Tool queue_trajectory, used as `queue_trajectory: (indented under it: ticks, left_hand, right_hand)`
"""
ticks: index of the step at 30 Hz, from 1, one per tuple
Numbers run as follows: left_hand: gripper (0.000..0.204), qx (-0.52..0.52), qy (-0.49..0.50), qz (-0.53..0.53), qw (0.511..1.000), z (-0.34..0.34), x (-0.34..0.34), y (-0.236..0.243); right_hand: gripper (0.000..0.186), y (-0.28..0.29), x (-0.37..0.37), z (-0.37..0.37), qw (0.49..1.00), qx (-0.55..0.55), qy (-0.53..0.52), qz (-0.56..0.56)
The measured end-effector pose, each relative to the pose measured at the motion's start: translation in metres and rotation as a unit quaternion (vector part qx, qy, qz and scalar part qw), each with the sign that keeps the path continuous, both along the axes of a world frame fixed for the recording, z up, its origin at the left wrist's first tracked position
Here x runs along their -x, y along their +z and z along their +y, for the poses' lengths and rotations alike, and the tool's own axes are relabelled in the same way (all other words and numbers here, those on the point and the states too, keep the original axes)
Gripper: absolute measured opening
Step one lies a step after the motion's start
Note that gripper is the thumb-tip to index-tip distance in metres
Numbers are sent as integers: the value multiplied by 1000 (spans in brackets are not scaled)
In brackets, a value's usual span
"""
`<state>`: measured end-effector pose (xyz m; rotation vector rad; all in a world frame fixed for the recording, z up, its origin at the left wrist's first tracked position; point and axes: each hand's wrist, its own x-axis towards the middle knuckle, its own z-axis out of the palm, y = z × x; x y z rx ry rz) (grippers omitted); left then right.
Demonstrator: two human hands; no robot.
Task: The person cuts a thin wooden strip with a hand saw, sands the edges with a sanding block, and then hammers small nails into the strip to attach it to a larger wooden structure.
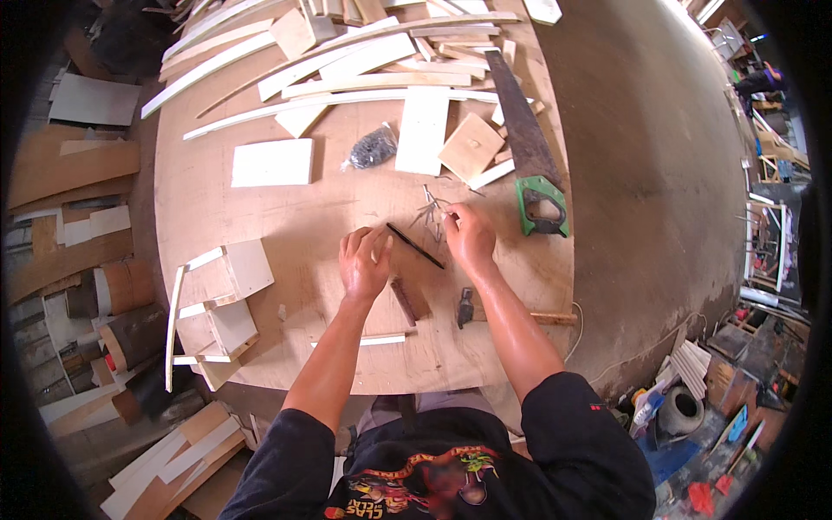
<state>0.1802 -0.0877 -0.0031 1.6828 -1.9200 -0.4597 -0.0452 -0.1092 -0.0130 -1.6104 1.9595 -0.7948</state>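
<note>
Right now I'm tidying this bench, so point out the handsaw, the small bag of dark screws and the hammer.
Green-handled steel handsaw (523,130), head view: middle of blade.
Small clear bag of dark screws (373,148), head view: bag's centre.
Wooden-handled hammer (465,306), head view: metal head.

One head-worn fisheye view looks steeply down from above the person's chest, facing toward 12 o'clock across the tabletop (260,347). It sits close: forearms enter from 6 o'clock, the tabletop fills the centre, and floor curves away at 3 and 9 o'clock.
</note>
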Motion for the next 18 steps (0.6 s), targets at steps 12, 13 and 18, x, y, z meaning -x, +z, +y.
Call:
queue_trajectory:
  ticks: [12, 13, 18]
  left_hand:
    - [32, -3, 1, -27, 1000, -56, -9, 4]
    - [31, 3, -1, -13, 1000, -47, -10, 3]
    - [25, -1, -19, 36, 999, 14, -16, 6]
  right_hand:
    - [13, 1, -17, -25, 997, 61, -4, 44]
    - [12, 0, -11, -21, 997, 50, -18, 49]
    - [11, 0, 19, -16, 979, 52, -72, 185]
